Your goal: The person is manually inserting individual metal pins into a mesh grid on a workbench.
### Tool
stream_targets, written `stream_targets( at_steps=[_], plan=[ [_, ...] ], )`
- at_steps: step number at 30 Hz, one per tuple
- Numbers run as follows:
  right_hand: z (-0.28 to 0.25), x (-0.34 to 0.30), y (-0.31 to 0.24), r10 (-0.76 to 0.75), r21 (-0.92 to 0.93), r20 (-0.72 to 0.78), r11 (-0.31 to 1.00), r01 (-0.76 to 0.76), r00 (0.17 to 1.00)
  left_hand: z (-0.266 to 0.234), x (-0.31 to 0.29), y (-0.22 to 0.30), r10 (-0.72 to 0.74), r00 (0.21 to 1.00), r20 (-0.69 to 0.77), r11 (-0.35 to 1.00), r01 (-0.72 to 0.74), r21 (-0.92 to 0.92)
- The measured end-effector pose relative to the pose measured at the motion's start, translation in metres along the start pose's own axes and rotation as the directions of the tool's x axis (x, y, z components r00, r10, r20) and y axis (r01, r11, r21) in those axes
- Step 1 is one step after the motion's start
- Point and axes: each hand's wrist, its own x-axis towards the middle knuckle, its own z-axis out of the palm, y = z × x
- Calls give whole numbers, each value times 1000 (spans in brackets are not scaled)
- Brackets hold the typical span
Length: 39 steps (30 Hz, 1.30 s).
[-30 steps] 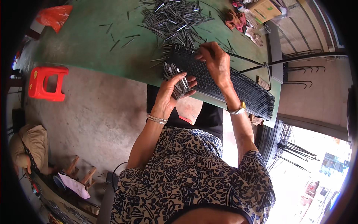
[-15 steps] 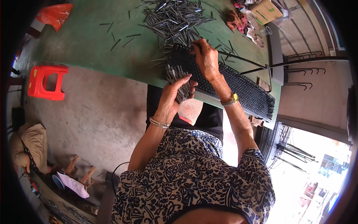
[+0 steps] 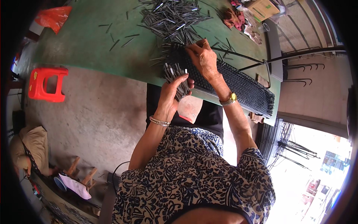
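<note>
My left hand (image 3: pixel 168 98) is wrapped round a bundle of thin dark metal-like strips (image 3: pixel 173 75), whose upper ends fan out beyond the thumb. It sits at the table's near edge. To its right, my right hand (image 3: pixel 206 61) bends over the left end of a long black rack (image 3: pixel 248 90) full of small holes. Its thumb and forefinger are pinched together at the rack's surface; whatever lies between the fingertips is too small to make out. Behind the rack spreads a big loose heap of the same strips (image 3: pixel 171 18) on the green table (image 3: pixel 85 48).
Black rods (image 3: pixel 238 56) cross above the rack. Cloths (image 3: pixel 234 18), a clear cup (image 3: pixel 264 27) and a cardboard box (image 3: pixel 263 9) lie at the far right. A red stool (image 3: pixel 35 84) stands at left, below a red bag (image 3: pixel 54 18). Another person (image 3: pixel 38 143) is at lower left.
My right hand has shifted slightly left, with its fingertips lower on the rack's left end. My left hand keeps its hold on the bundle, whose upper ends are spread more apart.
</note>
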Motion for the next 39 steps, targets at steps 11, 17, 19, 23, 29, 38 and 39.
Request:
stream_targets(
  at_steps=[11, 17, 19, 23, 29, 38, 39],
  plan=[
    [-54, -20, -22, 35, 589, 696, 543, -599, 717, 2, -2, 2, 30, 1000, 7, 998, -31, 60],
    [-56, -23, -14, 115, 538, 622, 656, -529, 775, 0, 5, -5, 39, 997, 71, 989, -49, 139],
    [-56, -21, -14, 174, 547, 541, 670, -502, 823, 2, 2, -4, 32, 999, 35, 990, -36, 134],
    [-50, -9, -19, 344, 466, 88, 815, -344, 935, 4, 2, -3, -15, 1000, -14, 997, 16, 81],
    [-3, -4, 12, 170, 287, -171, 951, -116, 971, 3, 9, -10, -23, 999, 23, 997, 21, 69],
    [-5, -4, 1, 81, 11, -40, 997, -81, 996, 2, 5, -5, -15, 999, 45, 981, 6, 193],
    [-4, -3, 4, 38, 4, 7, 999, -38, 999, 5, 4, -5, -18, 999, 52, 981, 8, 196]
  ],
)
